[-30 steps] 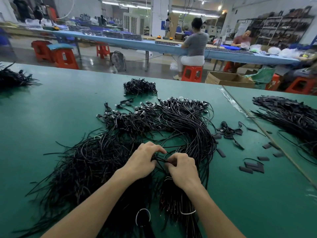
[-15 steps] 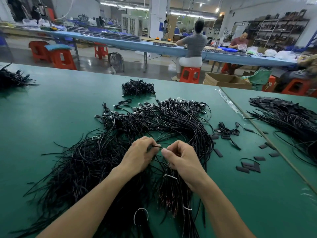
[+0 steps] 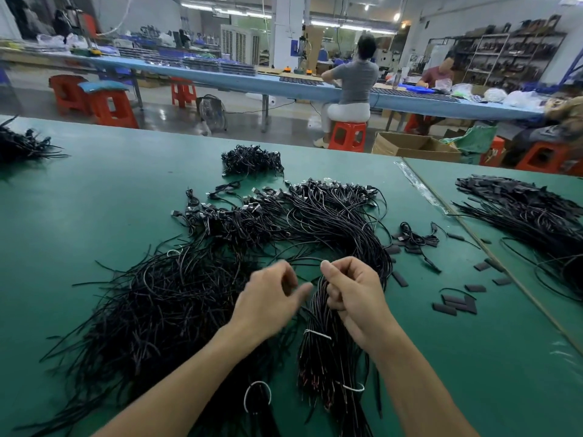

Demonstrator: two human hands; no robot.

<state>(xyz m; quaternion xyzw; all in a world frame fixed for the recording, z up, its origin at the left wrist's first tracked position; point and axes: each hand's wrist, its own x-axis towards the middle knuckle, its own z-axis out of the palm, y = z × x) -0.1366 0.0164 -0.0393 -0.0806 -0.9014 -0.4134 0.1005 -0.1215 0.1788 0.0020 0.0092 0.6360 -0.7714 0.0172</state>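
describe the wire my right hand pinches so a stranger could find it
On the green table, find the big central cable heap. Over it the right hand pinches one thin wire, arching left; every other strand lies loose or tied.

Bright, even light falls from ceiling tube lamps (image 3: 227, 12); shadows are soft and faint. Glare patches mark the floor (image 3: 162, 115). The left hand (image 3: 268, 298) is motion-blurred. Frame edges bend wide-angle; background slightly soft.
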